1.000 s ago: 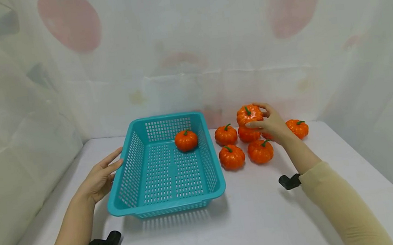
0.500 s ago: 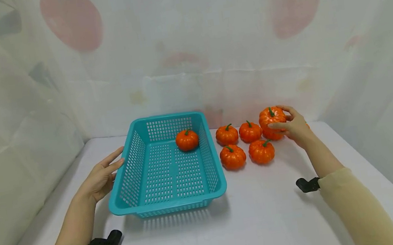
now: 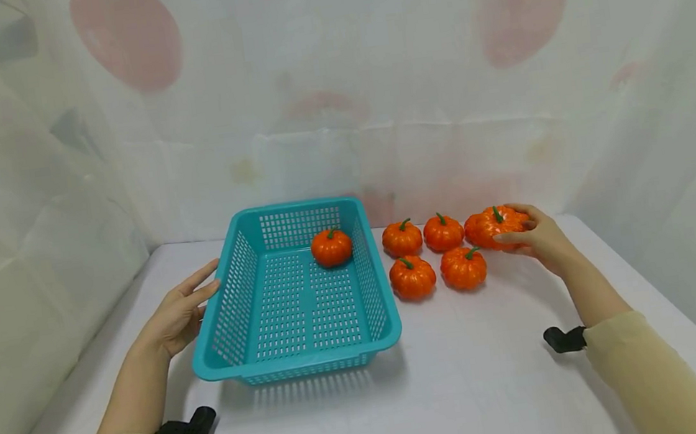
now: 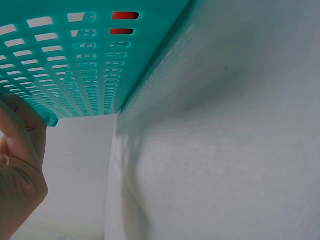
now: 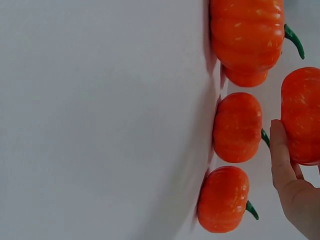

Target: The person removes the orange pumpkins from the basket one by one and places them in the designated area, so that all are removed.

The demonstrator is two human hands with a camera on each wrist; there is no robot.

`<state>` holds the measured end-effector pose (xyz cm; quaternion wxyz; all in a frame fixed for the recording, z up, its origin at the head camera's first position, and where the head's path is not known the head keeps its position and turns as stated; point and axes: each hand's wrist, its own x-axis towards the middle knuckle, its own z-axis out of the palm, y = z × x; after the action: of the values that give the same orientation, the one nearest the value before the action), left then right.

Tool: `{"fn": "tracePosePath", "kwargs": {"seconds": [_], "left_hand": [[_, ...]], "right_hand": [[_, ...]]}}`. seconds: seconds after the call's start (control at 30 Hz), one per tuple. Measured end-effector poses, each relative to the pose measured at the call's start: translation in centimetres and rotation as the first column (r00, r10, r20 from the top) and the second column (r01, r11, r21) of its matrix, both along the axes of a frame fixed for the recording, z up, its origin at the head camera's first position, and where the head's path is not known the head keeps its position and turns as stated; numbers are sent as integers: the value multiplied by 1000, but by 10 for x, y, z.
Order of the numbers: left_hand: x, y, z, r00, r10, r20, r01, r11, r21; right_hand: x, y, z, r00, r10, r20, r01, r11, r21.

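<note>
My right hand (image 3: 544,236) holds a small orange pumpkin (image 3: 501,228) by its sides at the back right of the table. In the right wrist view this held pumpkin (image 5: 303,117) appears at the right edge, apart from the pumpkins standing on the table. My left hand (image 3: 174,318) touches the left side of a turquoise plastic basket (image 3: 301,364), with thumb and forefinger extended to its rim. The left wrist view shows those fingers (image 4: 25,125) against the basket's outer wall (image 4: 75,65). One pumpkin (image 3: 331,248) sits in the basket's back right corner.
Right of the basket, more pumpkins stand on the white table: a front pair (image 3: 412,278) and a back row (image 3: 401,238). A pumpkin (image 3: 473,228) is partly hidden behind the held one. White curtain (image 3: 342,167) closes off the back and sides.
My right hand has carried the held pumpkin to the right and lowered it, from above the back row toward the row's right end. The left hand and basket have barely moved.
</note>
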<state>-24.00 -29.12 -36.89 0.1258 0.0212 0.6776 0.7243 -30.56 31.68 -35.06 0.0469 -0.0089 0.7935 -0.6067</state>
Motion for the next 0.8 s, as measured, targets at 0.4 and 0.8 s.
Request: {"fn": "tracePosePath", "kwargs": {"seconds": [0.4,0.8], "left_hand": [[0,-1,0,1000,3,-3,-3,1000,-7],[-1,0,-1,1000,7,-7,-7,1000,-21]], "right_hand": [[0,23,-8,995,82,60,-87,992,89],[3,35,-18,978,100,184,-130,978,160]]}}
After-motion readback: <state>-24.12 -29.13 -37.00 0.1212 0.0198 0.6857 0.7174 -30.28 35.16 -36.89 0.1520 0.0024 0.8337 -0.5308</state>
